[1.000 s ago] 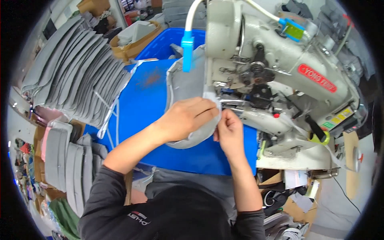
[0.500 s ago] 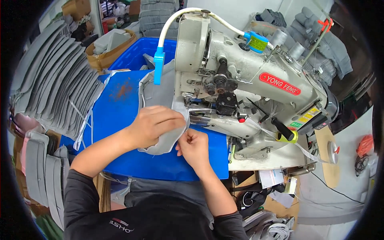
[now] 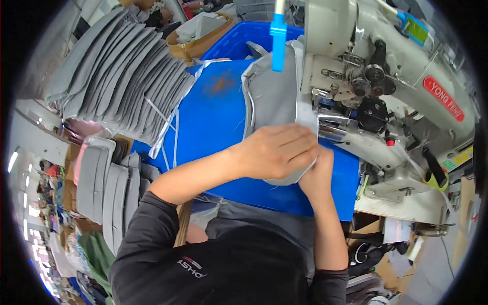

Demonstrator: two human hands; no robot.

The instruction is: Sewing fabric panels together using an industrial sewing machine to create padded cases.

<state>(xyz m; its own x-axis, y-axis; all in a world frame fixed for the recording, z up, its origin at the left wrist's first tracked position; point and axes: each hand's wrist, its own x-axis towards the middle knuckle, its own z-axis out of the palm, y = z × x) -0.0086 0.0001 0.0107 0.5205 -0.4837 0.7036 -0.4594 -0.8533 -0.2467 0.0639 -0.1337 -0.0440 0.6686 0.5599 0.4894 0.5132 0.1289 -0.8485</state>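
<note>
A grey fabric panel (image 3: 274,96) with a pale bound edge lies on the blue work surface (image 3: 208,132), its right edge beside the needle and presser foot area of a sewing machine (image 3: 330,61). My left hand (image 3: 279,152) lies across the panel's near part, fingers bent together over its right edge. Just right of it, my right hand (image 3: 319,175) is closed at the panel's near right edge; its fingertips are partly hidden by my left hand. A strip of white tape (image 3: 307,114) runs along the panel's right side, next to the machine.
Tall stacked grey panels (image 3: 127,76) stand at the left, with more grey pieces (image 3: 101,178) below them. Behind the surface are a blue crate (image 3: 229,43) and a cardboard box (image 3: 198,50). A blue device (image 3: 278,43) hangs above the panel.
The view has swung left, so everything appears farther right. My right hand has drawn closer to my left hand, and its fingers are more covered. Both hands stay at the panel.
</note>
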